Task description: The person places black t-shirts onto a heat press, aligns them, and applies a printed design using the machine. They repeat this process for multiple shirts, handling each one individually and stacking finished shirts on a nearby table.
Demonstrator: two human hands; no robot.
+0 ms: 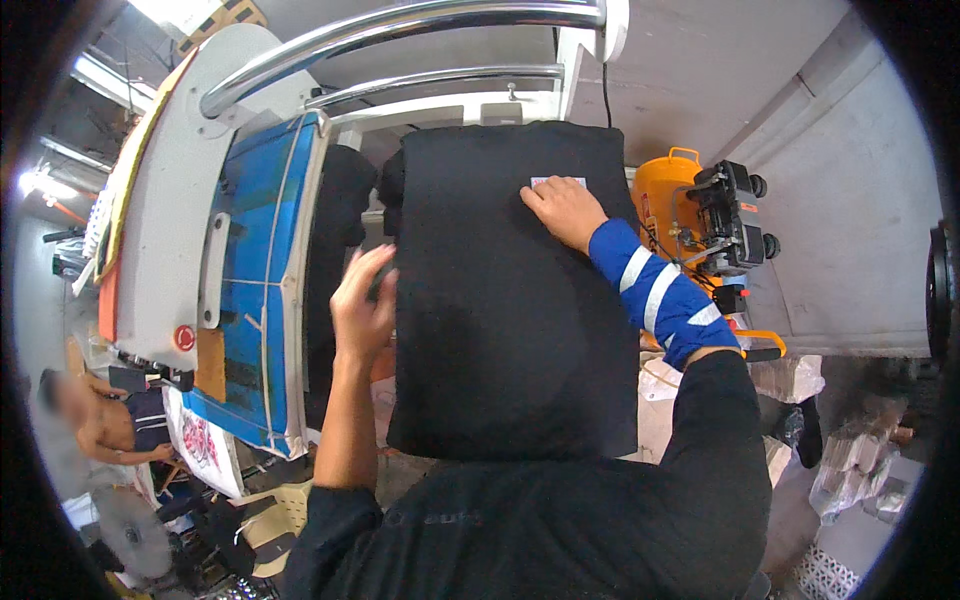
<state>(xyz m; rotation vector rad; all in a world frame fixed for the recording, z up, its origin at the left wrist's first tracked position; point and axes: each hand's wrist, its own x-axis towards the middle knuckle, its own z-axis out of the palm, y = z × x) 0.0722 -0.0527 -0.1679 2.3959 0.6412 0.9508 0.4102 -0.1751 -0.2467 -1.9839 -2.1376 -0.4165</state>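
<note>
Black cloth (500, 330), apparently a garment, is spread smooth over a flat board in front of me. On its upper right part lies a small white piece with print (574, 182), partly hidden beneath my fingers. My right hand (566, 212) rests on the cloth, its fingers lying over that white piece. A blue sleeve with white stripes (655, 285) wraps the right forearm. At the board's left edge, my left hand (362, 305) is raised with its fingers apart, holding nothing that shows.
Chrome bars (420, 28) of a machine cross beyond the board. To the left stands a blue-sided board (255, 290) beside a grey panel with a red button (184, 337). An orange air compressor (665, 200) is at right; wrapped bundles (860, 450) lie below it. Another person (110, 420) is far left.
</note>
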